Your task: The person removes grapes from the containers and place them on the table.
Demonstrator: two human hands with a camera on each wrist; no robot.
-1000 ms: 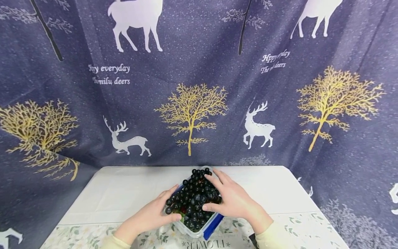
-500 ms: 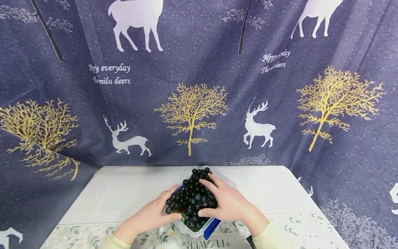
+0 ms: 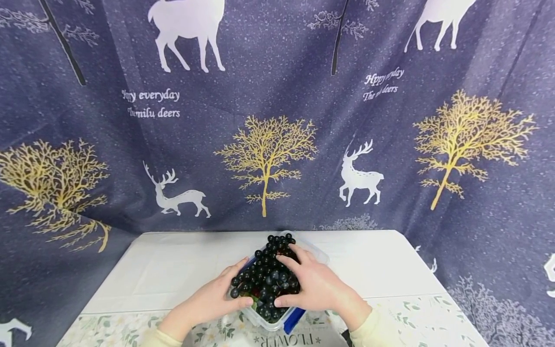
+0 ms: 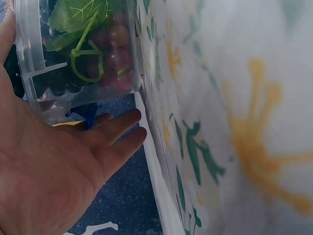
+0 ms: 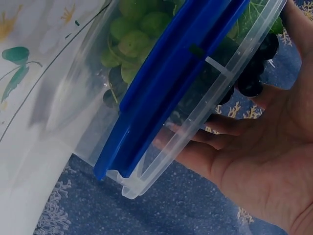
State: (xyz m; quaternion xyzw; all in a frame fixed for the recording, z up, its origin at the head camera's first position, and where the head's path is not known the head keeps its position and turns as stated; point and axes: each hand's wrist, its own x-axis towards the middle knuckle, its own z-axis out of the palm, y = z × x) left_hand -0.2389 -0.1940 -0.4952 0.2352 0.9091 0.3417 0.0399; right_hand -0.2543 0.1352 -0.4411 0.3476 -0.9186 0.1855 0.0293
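Note:
A clear plastic container (image 3: 270, 327) with blue latch flaps (image 3: 295, 319) is heaped with dark grapes (image 3: 265, 270). My left hand (image 3: 212, 300) rests against its left side, thumb at the near rim and fingers extended along the wall. My right hand (image 3: 324, 284) is spread over the right part of the heap, fingertips and thumb on the dark grapes. Through the wall, the left wrist view shows reddish grapes (image 4: 117, 58) and a green leaf (image 4: 73, 19). Green grapes (image 5: 134, 39) show in the right wrist view, partly behind the blue flap.
The container stands on a white table (image 3: 151, 270) whose near part has a floral cloth (image 3: 121, 330). Behind the table hangs a dark blue curtain (image 3: 277, 72) printed with deer and yellow trees.
My right hand has shifted left and slightly toward me over the grapes, uncovering a translucent edge at the container's far right. The left hand and container have stayed in place.

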